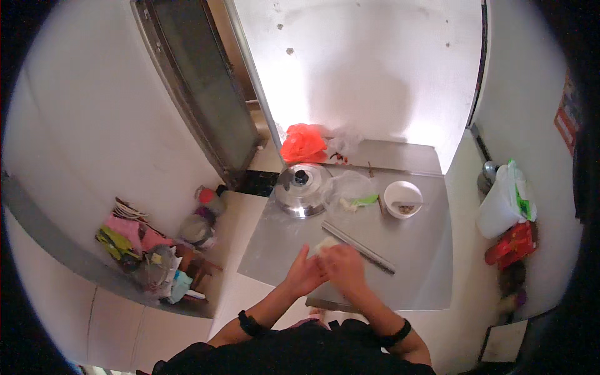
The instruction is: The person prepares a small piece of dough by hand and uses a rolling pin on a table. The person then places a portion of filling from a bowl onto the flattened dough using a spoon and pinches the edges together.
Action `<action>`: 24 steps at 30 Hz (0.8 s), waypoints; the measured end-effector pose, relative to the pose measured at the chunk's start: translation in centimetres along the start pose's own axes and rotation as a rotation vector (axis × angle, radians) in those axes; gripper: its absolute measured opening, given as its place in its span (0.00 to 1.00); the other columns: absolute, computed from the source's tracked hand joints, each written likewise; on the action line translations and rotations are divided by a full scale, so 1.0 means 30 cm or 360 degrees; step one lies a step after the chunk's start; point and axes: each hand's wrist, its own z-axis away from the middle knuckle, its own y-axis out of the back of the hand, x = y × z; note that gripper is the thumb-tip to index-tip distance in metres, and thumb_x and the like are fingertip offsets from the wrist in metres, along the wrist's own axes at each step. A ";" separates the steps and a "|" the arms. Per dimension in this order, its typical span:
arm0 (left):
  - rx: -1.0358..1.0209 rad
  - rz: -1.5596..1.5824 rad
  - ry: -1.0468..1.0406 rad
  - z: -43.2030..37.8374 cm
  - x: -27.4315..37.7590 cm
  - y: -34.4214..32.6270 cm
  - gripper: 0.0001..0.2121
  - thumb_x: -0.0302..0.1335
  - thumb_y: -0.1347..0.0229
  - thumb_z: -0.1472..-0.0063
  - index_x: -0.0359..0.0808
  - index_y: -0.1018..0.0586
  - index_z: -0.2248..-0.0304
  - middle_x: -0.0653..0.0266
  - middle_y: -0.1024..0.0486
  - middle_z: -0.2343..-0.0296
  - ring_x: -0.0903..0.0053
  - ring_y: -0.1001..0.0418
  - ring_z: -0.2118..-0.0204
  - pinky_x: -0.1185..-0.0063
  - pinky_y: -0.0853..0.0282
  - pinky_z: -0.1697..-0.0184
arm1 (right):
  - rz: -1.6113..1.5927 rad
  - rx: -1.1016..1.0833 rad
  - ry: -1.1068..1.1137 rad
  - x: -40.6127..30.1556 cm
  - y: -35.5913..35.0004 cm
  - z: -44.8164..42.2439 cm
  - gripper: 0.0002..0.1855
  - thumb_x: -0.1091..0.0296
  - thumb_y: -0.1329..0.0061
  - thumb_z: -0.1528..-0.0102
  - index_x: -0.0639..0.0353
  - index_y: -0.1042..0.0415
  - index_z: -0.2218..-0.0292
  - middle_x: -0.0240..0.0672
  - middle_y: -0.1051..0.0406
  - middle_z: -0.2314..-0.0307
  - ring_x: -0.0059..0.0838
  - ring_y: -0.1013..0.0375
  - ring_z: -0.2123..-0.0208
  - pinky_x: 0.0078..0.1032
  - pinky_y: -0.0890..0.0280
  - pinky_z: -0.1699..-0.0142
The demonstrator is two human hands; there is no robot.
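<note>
My left hand (307, 273) and my right hand (344, 268) meet over the near part of a grey metal table (417, 262). A pale, dough-like lump (326, 244) shows just beyond the fingers; whether either hand grips it is hidden. Close to the right hand, a metal rod or tube (358, 246) lies diagonally. Farther back are a domed metal lid (302, 190) with a black knob, a clear plastic bag (349, 185) with something green (365, 200) at it, and a white bowl (403, 199) holding a utensil and some brownish bits.
A red plastic bag (303, 143) lies at the table's back edge by the wall. Bags and household items (154, 253) crowd the floor at left. At right stand a white plastic container (501, 201) and a red bag (513, 243). A door (201, 84) is at back left.
</note>
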 end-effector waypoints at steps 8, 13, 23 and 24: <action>-0.0382 0.0369 0.0237 -0.143 0.151 0.053 0.34 0.54 0.75 0.39 0.35 0.39 0.47 0.47 0.39 0.50 0.53 0.39 0.49 0.60 0.45 0.46 | 0.0067 0.0064 -0.0440 0.114 0.091 0.005 0.08 0.65 0.51 0.50 0.56 0.27 0.67 0.34 0.28 0.73 0.30 0.30 0.74 0.28 0.36 0.68; -0.0598 0.0641 0.0635 -0.330 0.063 0.190 0.32 0.54 0.75 0.39 0.36 0.38 0.48 0.44 0.37 0.52 0.50 0.38 0.51 0.58 0.43 0.48 | -0.0978 0.0376 -0.1753 0.564 0.181 0.090 0.16 0.56 0.53 0.47 0.62 0.29 0.66 0.29 0.30 0.77 0.19 0.31 0.75 0.20 0.34 0.70; -0.0088 -0.0166 0.0749 -0.491 -0.082 0.026 0.28 0.51 0.71 0.37 0.39 0.37 0.49 0.47 0.33 0.54 0.54 0.33 0.54 0.61 0.37 0.52 | -0.1093 0.0616 -0.1899 1.094 0.269 -0.166 0.16 0.56 0.51 0.48 0.60 0.33 0.68 0.25 0.38 0.82 0.16 0.40 0.82 0.19 0.40 0.77; -0.0025 -0.0212 0.0748 -0.506 -0.084 0.016 0.29 0.51 0.70 0.37 0.38 0.37 0.49 0.49 0.33 0.54 0.56 0.32 0.54 0.62 0.36 0.52 | -0.1115 0.0582 -0.1925 1.126 0.250 -0.187 0.16 0.56 0.51 0.48 0.60 0.33 0.68 0.25 0.38 0.82 0.16 0.40 0.82 0.19 0.40 0.77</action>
